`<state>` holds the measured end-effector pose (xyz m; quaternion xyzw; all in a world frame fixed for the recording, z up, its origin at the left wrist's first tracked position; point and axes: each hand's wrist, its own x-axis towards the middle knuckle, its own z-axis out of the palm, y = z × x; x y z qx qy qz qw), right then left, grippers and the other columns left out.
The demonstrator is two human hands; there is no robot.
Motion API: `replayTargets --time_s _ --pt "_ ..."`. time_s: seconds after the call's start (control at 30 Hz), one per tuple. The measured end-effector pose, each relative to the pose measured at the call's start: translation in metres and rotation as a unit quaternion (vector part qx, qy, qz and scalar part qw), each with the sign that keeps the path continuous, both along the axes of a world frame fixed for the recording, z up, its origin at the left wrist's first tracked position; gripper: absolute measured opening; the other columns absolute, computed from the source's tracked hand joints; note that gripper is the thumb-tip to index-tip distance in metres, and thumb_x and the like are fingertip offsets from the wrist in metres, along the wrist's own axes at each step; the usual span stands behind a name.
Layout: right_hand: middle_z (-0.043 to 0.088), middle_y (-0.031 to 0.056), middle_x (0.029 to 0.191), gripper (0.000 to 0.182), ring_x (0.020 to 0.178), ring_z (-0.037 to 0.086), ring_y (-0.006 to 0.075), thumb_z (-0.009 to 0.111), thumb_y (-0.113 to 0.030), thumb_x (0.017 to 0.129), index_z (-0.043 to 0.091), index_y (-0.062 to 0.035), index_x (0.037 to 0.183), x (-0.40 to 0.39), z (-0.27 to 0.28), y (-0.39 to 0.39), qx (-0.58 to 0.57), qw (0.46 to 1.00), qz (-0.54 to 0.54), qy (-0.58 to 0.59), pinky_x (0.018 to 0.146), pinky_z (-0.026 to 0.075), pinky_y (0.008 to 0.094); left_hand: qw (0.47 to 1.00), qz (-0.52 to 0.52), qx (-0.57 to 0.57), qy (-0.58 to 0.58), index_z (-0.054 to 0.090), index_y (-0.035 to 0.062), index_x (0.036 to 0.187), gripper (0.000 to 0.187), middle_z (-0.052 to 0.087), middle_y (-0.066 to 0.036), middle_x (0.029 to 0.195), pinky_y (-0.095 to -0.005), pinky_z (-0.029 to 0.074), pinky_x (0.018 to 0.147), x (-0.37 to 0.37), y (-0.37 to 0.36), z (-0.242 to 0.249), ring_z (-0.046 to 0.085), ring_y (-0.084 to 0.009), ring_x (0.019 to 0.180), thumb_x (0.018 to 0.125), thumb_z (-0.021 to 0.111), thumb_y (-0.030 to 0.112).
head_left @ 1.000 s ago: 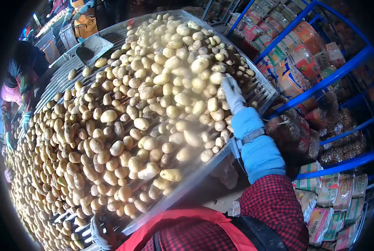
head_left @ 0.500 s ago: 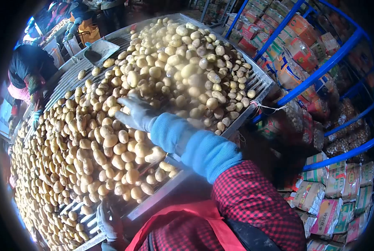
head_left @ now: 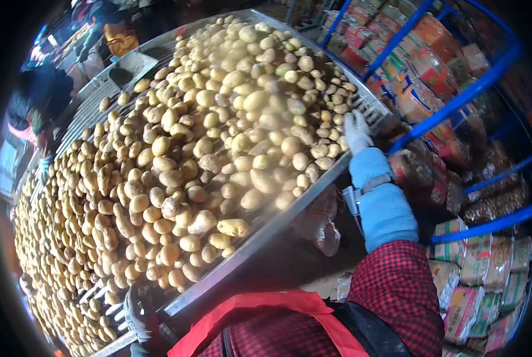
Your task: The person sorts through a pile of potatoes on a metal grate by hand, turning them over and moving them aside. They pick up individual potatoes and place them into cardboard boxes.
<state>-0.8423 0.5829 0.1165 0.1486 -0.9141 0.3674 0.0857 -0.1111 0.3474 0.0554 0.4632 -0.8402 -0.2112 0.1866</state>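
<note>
My right hand (head_left: 356, 132), in a pale glove with a blue knitted sleeve cover (head_left: 382, 202) behind it, reaches over the right rim of a slatted metal table. Its fingers are stretched out and apart, beside small potatoes (head_left: 332, 134), with nothing held. At the bottom of the view, my left hand (head_left: 136, 316) wears a grey glove and lies by the table's near edge. Its fingers look extended along the slats, though part of the hand is dim. Potatoes of mixed sizes (head_left: 159, 178) cover the slatted table (head_left: 230, 271) in a thick heap.
A metal scoop (head_left: 132, 66) rests on the far slats. At the upper left a co-worker (head_left: 43, 101) leans over the table. Blue metal bars (head_left: 450, 113) stand on the right, with stacked printed cartons (head_left: 477, 259) behind and below. A clear plastic bag (head_left: 327, 238) hangs under the rim.
My right hand has swung from the middle of the potato heap to the right rim. Some potatoes in the middle have shifted. My left hand has stayed near the lower edge.
</note>
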Motion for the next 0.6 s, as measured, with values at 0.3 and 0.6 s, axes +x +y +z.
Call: replayTargets --time_s 0.3,0.6 --pt "0.059 0.0315 0.137 0.079 0.131 0.054 0.0469 0.039 -0.071 0.097 0.06 -0.006 0.137 -0.089 -0.038 -0.01 0.323 0.945 -0.028 -0.032 0.111 0.039 0.0507 0.998 0.005 -0.046 -0.038 0.065 -0.0022 0.128 0.039 0.07 -0.022 0.117 -0.0462 0.052 0.094 -0.005 0.002 0.007 0.066 -0.0396 0.108 0.09 0.062 0.007" --pt "0.045 0.0325 0.152 0.088 0.144 0.04 0.0463 0.041 -0.071 0.095 0.05 -0.0025 0.149 -0.133 -0.06 -0.003 0.322 0.942 0.026 -0.092 0.12 0.032 0.0466 0.999 0.03 -0.026 -0.033 0.066 -0.0008 0.126 0.036 0.07 -0.02 0.119 -0.0453 0.052 0.096 -0.009 0.005 0.013 0.066 -0.0371 0.108 0.091 0.067 0.009"
